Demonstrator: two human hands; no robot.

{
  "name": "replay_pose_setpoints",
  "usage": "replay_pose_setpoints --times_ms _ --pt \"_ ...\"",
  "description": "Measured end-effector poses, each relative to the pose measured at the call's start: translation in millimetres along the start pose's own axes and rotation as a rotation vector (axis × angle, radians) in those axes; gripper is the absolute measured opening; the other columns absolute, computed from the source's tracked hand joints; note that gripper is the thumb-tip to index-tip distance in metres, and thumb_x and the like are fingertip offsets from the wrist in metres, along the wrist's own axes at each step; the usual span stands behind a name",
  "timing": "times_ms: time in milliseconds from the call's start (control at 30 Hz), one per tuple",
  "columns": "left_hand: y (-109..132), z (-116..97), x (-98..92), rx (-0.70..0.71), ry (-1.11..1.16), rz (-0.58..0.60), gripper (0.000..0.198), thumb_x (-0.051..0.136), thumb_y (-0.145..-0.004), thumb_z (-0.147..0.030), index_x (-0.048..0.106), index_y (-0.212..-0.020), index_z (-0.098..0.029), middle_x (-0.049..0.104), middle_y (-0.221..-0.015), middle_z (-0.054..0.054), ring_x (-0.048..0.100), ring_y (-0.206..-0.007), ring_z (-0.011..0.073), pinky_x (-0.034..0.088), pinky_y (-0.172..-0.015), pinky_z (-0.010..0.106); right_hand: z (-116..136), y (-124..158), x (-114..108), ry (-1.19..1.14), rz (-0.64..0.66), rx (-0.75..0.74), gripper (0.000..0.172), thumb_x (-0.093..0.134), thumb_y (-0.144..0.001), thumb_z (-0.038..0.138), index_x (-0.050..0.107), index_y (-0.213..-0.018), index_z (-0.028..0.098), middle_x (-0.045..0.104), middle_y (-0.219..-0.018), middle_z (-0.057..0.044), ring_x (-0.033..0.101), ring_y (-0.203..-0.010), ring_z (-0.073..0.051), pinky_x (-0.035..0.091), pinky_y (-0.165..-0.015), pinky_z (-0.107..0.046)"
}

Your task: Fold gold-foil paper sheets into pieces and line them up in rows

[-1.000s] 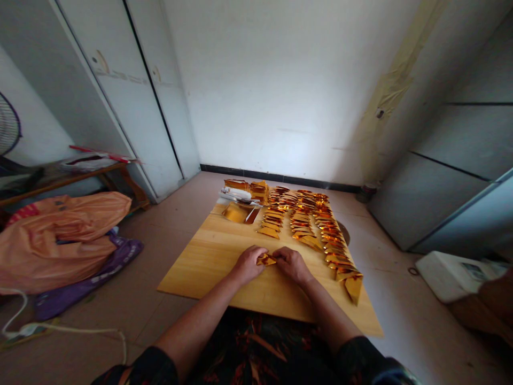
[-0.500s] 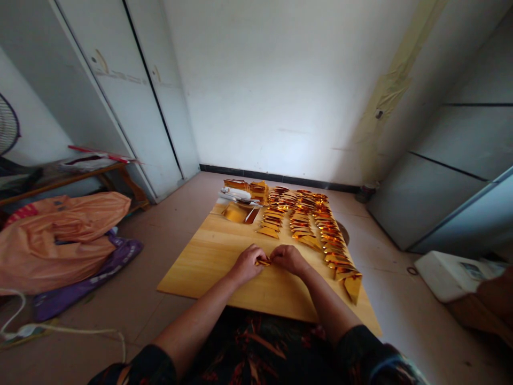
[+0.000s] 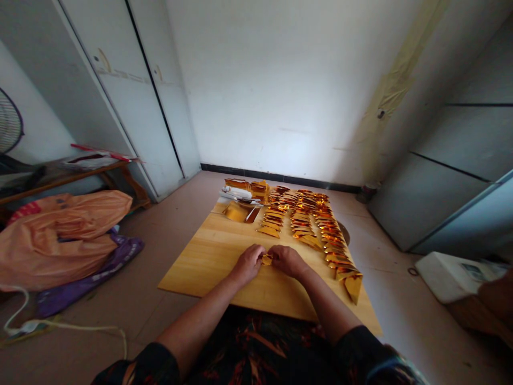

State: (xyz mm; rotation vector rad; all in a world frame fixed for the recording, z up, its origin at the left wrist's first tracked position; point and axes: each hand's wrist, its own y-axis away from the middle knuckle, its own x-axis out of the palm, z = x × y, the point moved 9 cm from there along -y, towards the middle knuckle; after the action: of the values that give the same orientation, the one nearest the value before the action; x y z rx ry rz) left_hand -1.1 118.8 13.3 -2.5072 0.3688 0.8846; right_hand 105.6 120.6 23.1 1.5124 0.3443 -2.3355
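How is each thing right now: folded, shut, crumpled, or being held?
Bare left hand, closed on a small shiny gold foil piece
Bare right hand, closed on the piece's other end
That piece, held, folds too small to tell
Other gold foil pieces, folded, set in rows
Tall pale-grey cabinet doors, look shut
Orange plastic bag, crumpled
Purple plastic bag, partly covered
Round wire fan, cannot tell if running

Over the surface [image 3: 200,262], a piece [image 3: 266,260] is being held between the hands [image 3: 248,264]; from there, folded rows [image 3: 300,218] are being supported at twelve to four o'clock, a packet [image 3: 235,212] at eleven.
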Motion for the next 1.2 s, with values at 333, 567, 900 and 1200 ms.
replay_pose_setpoints --times_ms 333,567,900,1200 --pt "2 0 3.7 0.045 -0.065 0.006 0.023 0.043 -0.074 0.001 0.057 -0.072 -0.017 0.052 -0.081 0.003 0.053 -0.079 0.0151 0.043 -0.073 0.025 14 4 10 0.283 -0.003 -0.166 0.021 0.046 -0.089 0.015 0.067 -0.093 0.018 0.065 -0.087 -0.007 0.059 -0.072 -0.014 0.040 -0.066 -0.022" --pt "7 -5 4.7 0.094 -0.176 0.068 0.024 0.044 -0.082 -0.005 0.063 -0.076 -0.017 0.055 -0.083 0.004 0.053 -0.082 0.0154 0.043 -0.075 0.025 14 7 15 0.201 -0.082 -0.279 0.020 0.049 -0.088 0.012 0.068 -0.084 0.016 0.063 -0.084 -0.006 0.056 -0.077 -0.014 0.042 -0.071 -0.023" --pt "5 -6 15.0 0.037 -0.343 0.172 0.026 0.042 -0.087 -0.013 0.067 -0.091 -0.019 0.053 -0.084 0.004 0.048 -0.081 0.0161 0.039 -0.072 0.025 -1 4 16 0.070 -0.119 -0.136 0.024 0.049 -0.087 0.010 0.071 -0.091 0.018 0.064 -0.082 -0.004 0.059 -0.080 -0.014 0.042 -0.074 -0.021" --pt "-2 -5 17.1 -0.009 -0.359 0.218 0.025 0.043 -0.086 -0.013 0.068 -0.085 -0.017 0.054 -0.085 0.004 0.048 -0.082 0.0164 0.038 -0.071 0.026 6 6 11 0.173 0.019 -0.058 0.028 0.046 -0.090 0.018 0.072 -0.098 0.022 0.064 -0.091 -0.006 0.060 -0.080 -0.014 0.042 -0.072 -0.021"
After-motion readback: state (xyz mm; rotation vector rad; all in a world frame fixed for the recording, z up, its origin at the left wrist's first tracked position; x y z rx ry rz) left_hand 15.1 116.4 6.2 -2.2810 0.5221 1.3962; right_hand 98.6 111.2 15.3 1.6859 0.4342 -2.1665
